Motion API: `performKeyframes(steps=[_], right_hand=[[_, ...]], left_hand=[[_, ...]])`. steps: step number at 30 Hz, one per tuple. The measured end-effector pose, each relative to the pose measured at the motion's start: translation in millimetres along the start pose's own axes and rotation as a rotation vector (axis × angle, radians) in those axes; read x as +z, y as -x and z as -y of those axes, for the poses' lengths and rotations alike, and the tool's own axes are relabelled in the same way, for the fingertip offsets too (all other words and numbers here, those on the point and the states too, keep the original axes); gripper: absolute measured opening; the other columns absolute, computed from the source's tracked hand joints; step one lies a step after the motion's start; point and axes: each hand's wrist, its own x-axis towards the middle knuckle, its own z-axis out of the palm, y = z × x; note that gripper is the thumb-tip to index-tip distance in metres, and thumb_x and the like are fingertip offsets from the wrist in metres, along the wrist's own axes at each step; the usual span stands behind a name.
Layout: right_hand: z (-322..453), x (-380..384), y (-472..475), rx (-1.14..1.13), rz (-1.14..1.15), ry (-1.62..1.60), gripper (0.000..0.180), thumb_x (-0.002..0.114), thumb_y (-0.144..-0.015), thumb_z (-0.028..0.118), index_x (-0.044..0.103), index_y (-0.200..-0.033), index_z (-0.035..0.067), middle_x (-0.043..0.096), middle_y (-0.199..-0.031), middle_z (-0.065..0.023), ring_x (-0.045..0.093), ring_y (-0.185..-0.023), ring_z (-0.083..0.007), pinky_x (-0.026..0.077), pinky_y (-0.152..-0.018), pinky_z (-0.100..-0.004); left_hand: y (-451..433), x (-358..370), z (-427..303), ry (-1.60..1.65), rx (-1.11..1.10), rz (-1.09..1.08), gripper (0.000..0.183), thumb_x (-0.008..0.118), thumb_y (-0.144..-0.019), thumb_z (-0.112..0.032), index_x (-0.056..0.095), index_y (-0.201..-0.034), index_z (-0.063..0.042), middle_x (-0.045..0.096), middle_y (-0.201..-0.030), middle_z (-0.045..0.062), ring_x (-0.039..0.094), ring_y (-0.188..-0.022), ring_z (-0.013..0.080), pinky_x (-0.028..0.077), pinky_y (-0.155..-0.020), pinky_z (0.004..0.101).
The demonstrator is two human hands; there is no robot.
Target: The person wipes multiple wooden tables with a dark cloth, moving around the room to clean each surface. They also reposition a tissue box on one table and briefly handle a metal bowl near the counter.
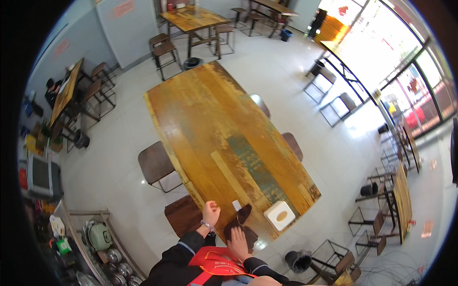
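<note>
A dark brown cloth [244, 213] lies bunched on the near end of a long wooden table [200, 118]. My right hand [238, 240] rests flat on this cloth, palm down, fingers extended. My left hand [212, 212] is held over the table's left edge, its fingers curled in, and no object shows in it. A beaded bracelet circles that wrist. Just beyond the cloth is a small white piece [237, 205], perhaps paper or a tag. To the right of the cloth stands a white tissue box [279, 215] with an oval wood-coloured opening.
Stools [156, 162] stand along both sides of the table. At lower left, a metal-framed shelf [89, 212] holds a green appliance [98, 235] and metal pots. A black bin [298, 261] stands at lower right. A person [53, 91] sits at a far-left table.
</note>
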Motion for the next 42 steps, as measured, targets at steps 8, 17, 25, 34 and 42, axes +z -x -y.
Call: performKeyframes(steps=[8,17,25,34,42], right_hand=[[-23.0,-26.0,-207.2,-0.274,-0.132,0.112,0.064,0.055,-0.081,0.02,0.029,-0.133,-0.007,0.034,-0.135,-0.0252,0.029,-0.129,-0.0387,0.024,-0.105,-0.0474],[65.6,-6.2,-449.6,-0.421,-0.091,0.134,0.061,0.052,-0.085,0.019,0.027,-0.138,0.003,0.028,-0.143,-0.0171,0.023,-0.132,-0.035,0.024,-0.105,-0.0468],[93.6,24.8,-358.4,-0.656,0.033,0.06,0.057,0.057,-0.076,0.009,0.042,-0.131,0.009,0.037,-0.139,-0.0095,0.03,-0.131,-0.0298,0.027,-0.104,-0.0465],[13.3,30.3,-84.6,-0.403,-0.086,-0.299,0.054,0.054,-0.067,-0.005,0.053,-0.119,0.007,0.048,-0.128,-0.0147,0.04,-0.122,-0.034,0.031,-0.103,-0.0427],[-53.2,41.5,108.2,0.06,-0.198,-0.055,0.042,0.055,-0.069,0.003,0.056,-0.111,0.011,0.053,-0.123,-0.0045,0.048,-0.112,-0.0273,0.042,-0.088,-0.0411]], left_hand=[[45.0,-139.5,74.6,0.435,-0.368,-0.49,0.022,0.053,-0.081,0.001,0.049,-0.101,-0.004,0.056,-0.092,0.009,0.062,-0.067,0.0166,0.051,-0.058,0.0252],[167.4,-161.6,109.4,0.638,-0.621,-0.68,0.011,0.048,-0.082,0.001,0.053,-0.091,-0.001,0.06,-0.078,0.01,0.06,-0.059,0.0166,0.05,-0.053,0.0234],[161.9,-150.7,79.9,0.784,-0.598,-0.522,0.008,0.049,-0.084,-0.001,0.054,-0.091,-0.001,0.062,-0.077,0.01,0.062,-0.061,0.0165,0.05,-0.055,0.0241],[94.6,-169.7,49.6,0.545,-0.381,-0.122,0.009,0.047,-0.086,-0.001,0.055,-0.09,-0.001,0.063,-0.078,0.009,0.061,-0.061,0.0142,0.05,-0.055,0.0237],[74.3,-107.9,-4.3,0.155,-0.223,0.404,0.009,0.048,-0.083,0.001,0.056,-0.087,0.0,0.064,-0.076,0.011,0.062,-0.061,0.0148,0.05,-0.053,0.0249]])
